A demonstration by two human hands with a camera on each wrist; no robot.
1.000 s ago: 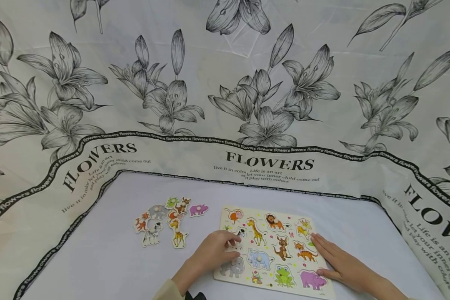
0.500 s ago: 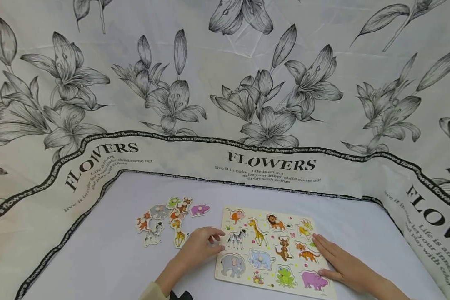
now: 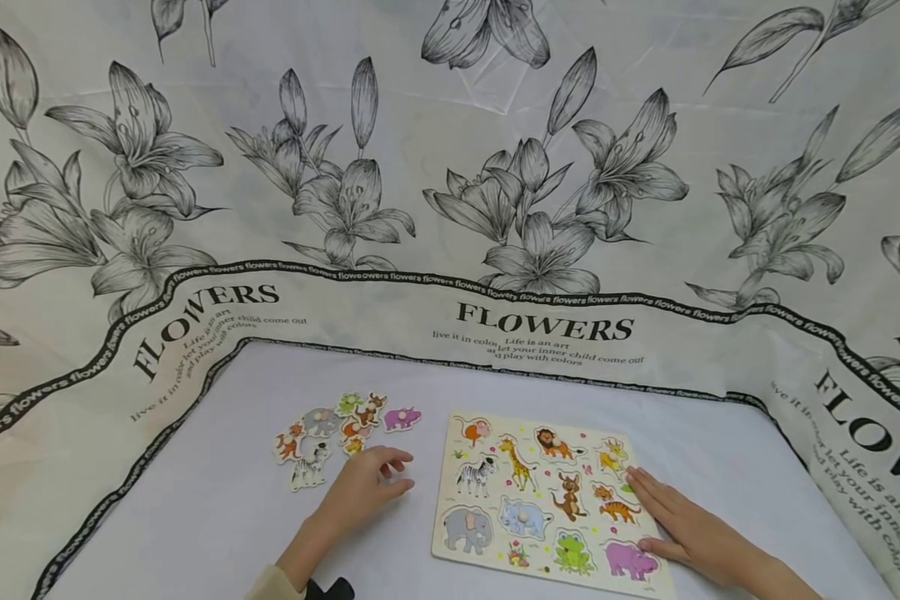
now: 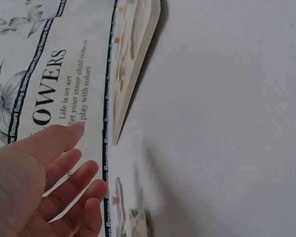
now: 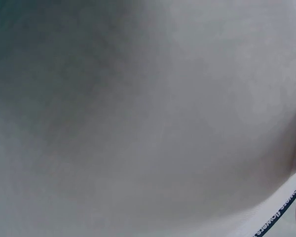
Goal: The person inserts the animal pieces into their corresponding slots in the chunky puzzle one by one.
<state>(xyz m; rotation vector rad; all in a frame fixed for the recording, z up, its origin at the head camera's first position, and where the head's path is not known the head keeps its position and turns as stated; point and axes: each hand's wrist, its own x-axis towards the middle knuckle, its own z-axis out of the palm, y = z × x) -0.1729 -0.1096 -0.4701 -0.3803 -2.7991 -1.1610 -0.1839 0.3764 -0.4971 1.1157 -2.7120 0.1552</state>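
My left hand (image 3: 367, 487) hovers left of the wooden animal puzzle board (image 3: 489, 567), fingers relaxed and apart, nothing in them; the left wrist view shows the same loose fingers (image 4: 64, 197). It covers most of the giraffe piece (image 3: 353, 447), whose head peeks out. Just beyond lie the zebra piece (image 3: 311, 467), the grey elephant piece (image 3: 320, 422) and the purple hippo piece (image 3: 402, 418). My right hand (image 3: 693, 533) rests on the board's right edge with straight fingers, thumb by the hippo picture. A knob stands on the blue rhino (image 3: 523, 518) in the board.
More loose pieces lie in the same cluster: a frog (image 3: 349, 403), a kangaroo (image 3: 372, 409) and an orange striped animal (image 3: 290, 442), some overlapping. A white cloth (image 3: 217, 500) covers the table. Behind it rises a flower-printed curtain (image 3: 390, 225).
My left hand has moved left off the board, from over the zebra picture to the loose pieces, now hiding most of the giraffe piece. The right hand stays at the board's edge.
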